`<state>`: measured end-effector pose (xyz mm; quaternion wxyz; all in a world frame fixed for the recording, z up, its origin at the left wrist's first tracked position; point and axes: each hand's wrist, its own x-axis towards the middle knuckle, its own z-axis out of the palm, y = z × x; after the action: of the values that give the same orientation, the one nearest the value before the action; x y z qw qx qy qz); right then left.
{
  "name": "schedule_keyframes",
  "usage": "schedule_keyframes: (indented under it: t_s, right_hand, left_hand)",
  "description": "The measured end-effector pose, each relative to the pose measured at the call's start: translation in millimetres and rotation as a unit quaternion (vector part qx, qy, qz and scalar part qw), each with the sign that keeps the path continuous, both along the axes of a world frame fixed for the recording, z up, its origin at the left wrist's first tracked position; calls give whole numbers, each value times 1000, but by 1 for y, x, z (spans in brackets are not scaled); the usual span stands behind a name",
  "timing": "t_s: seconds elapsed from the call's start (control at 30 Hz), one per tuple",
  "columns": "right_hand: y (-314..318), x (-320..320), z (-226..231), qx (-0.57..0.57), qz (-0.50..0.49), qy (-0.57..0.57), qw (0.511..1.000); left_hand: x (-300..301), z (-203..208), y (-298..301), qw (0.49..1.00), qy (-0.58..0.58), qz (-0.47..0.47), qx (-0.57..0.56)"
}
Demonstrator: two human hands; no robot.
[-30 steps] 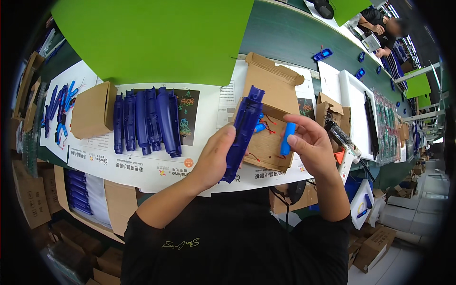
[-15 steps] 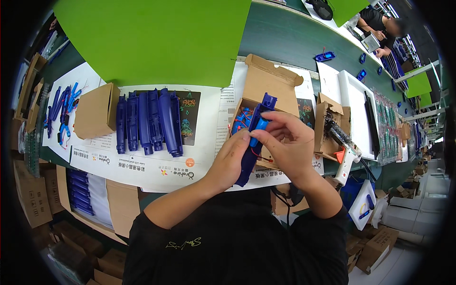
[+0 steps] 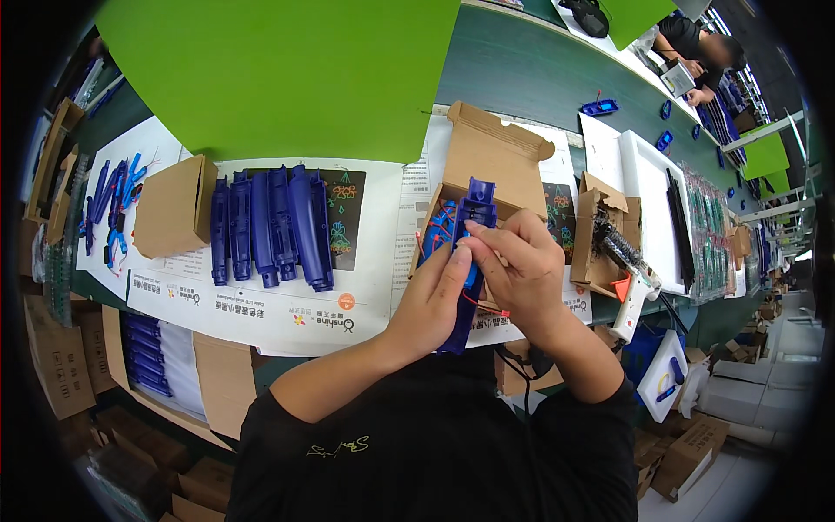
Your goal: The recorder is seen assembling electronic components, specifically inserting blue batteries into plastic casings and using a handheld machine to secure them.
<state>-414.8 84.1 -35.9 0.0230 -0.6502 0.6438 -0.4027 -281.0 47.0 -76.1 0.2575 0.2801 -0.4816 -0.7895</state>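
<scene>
A long dark-blue plastic half-shell point(image 3: 483, 193) is held slanting over the table, its hollow side up. My left hand point(image 3: 437, 291) is closed round its left side, thumb at the rim. Inside lies a bright-blue wrapped cylinder point(image 3: 471, 278), partly covered by my fingers. My right hand point(image 3: 524, 265) reaches into the hollow from the right, with thumb and forefinger pressed together; what they pinch is hidden. Just behind, an open cardboard box point(image 3: 500, 161) holds more blue cylinders with red wires point(image 3: 437, 228).
Several blue shells point(image 3: 277, 224) lie in a row at left, beside a brown carton point(image 3: 174, 207). Loose blue parts point(image 3: 113, 204) lie farther left. A white-handled glue gun point(image 3: 637, 304) rests at right near a white tray point(image 3: 639, 165). A green panel point(image 3: 287, 78) stands behind; a co-worker point(image 3: 696, 52) sits far right.
The shell has turned more upright and shifted slightly right and toward me. The bright-blue cylinder has gone deeper into it, and my right fingers now press inside the hollow.
</scene>
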Motion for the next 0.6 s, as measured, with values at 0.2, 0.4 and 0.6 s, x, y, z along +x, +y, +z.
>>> schedule_keyframes:
  t_s: [0.2, 0.4, 0.6]
  right_hand:
    - [17, -15, 6, 27, 36, -153, 987]
    - [21, -32, 20, 98, 39, -384, 917]
    - [-4, 1, 20, 202, 119, -521, 821]
  left_hand:
    - [9, 12, -17, 999, 16, -32, -10]
    - [11, 21, -27, 999, 27, -26, -33]
    - [-4, 14, -18, 976, -12, 33, -217]
